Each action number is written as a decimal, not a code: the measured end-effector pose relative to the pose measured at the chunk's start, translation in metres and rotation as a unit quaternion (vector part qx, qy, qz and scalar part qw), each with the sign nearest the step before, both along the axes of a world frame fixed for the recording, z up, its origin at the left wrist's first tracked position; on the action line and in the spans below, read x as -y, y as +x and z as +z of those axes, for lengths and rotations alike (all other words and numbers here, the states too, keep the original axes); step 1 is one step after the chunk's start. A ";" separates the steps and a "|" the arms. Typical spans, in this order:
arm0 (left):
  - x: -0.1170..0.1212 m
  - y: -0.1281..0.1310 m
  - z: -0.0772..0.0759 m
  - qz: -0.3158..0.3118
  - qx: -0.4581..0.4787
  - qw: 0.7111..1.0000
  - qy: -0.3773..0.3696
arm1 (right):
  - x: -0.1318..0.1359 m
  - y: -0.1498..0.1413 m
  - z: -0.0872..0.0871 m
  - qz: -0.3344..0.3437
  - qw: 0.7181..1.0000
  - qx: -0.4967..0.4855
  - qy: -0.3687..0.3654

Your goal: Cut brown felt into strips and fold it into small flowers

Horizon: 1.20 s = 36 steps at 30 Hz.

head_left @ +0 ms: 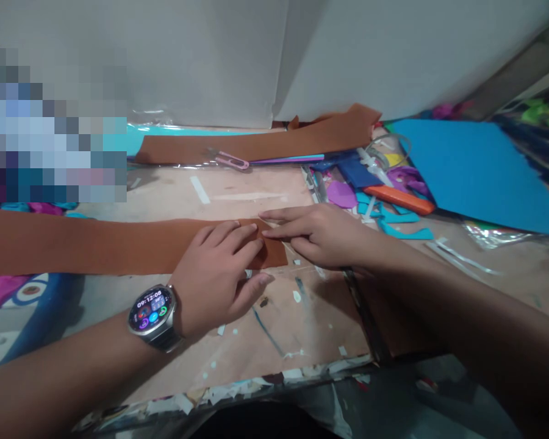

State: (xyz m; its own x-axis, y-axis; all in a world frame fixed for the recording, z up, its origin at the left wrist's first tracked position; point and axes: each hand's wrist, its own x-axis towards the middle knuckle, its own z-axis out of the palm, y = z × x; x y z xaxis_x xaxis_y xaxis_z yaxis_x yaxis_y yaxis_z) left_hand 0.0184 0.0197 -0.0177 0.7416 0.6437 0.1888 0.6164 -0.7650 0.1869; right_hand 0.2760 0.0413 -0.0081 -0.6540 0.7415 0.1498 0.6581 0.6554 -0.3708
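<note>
A long brown strip of sheet material (96, 244) lies across the table from the left edge to the middle. My left hand (224, 262) rests on it near its right end, palm down with the fingers spread, and the thumb lies on the table side. At the strip's right end is my right hand (318, 235), its index and middle fingers stretched out with their tips touching the brown material. The other fingers are curled under, and I see nothing held in either hand. A watch sits on my left wrist.
Behind lies another brown strip (260, 143) with small pink snips (231, 160) in front of it. To the right are an orange cutter (400, 200), colored scraps and a large blue sheet (480, 174). A blue-and-white object (32, 317) stands at left. A white panel (201, 61) rises behind.
</note>
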 end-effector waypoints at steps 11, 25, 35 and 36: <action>-0.001 0.001 -0.002 0.015 0.017 1.000 -0.006 | -0.001 0.000 -0.003 -0.008 1.000 0.001 0.007; -0.002 0.001 -0.002 0.017 0.017 1.000 -0.007 | -0.003 0.003 -0.005 -0.009 1.000 0.004 0.000; -0.005 0.003 0.001 0.015 0.019 1.000 -0.012 | -0.005 0.003 -0.006 -0.005 1.000 -0.018 -0.010; -0.006 0.004 0.002 0.013 0.019 1.000 -0.009 | -0.005 0.003 -0.006 -0.003 1.000 -0.028 -0.011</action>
